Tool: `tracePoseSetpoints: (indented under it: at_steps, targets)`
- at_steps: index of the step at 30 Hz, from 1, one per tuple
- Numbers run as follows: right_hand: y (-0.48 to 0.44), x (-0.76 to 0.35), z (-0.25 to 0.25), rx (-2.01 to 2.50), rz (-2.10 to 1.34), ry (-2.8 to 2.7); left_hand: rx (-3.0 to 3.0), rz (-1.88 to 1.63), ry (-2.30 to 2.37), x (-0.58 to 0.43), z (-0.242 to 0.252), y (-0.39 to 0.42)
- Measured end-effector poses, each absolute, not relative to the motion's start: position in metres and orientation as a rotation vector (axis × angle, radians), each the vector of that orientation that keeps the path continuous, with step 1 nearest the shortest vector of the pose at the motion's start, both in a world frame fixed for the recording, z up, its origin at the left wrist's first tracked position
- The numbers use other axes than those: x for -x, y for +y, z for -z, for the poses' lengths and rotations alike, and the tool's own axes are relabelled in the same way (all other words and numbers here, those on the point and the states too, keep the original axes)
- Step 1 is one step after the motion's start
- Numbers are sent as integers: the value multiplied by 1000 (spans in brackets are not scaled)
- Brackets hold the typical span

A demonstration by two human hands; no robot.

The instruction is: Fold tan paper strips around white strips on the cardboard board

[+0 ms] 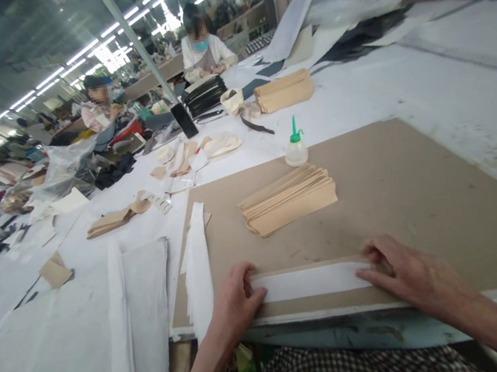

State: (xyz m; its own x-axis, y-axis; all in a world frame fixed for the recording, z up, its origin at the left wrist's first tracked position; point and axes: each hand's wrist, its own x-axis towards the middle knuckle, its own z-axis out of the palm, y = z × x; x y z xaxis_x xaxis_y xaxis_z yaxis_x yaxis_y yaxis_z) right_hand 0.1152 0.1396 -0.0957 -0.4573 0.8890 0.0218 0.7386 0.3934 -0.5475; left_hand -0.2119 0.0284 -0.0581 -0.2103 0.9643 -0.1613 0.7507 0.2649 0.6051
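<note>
A white strip (313, 281) lies flat near the front edge of the brown board (402, 184), with a thin tan edge showing along its far side. At the strip's left end is my left hand (242, 296), thumb on the white surface and fingers curled at the far edge. My right hand (395, 266) grips the right end the same way, its thumb on the white. Beyond the strip sits a fanned stack of tan strips (289, 198). White strips (199, 271) are piled at the board's left side.
A clear bottle with a green nozzle (295, 147) stands at the board's far edge. Farther back are another tan stack (284, 91), a black phone-like object (184, 120) by a pole, and two seated people. White sheets (142, 320) lie at left.
</note>
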Motion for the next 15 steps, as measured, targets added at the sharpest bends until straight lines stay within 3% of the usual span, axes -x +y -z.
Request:
tracePoseSetpoints:
  at_steps: [6,15]
  targets:
    - [130,-115,104,1011,-519,-2521,-2117,-395,1952,187,69,14]
    - [133,-123,105,958,-510,-2616,-2522,-383,2014,176,99,-12]
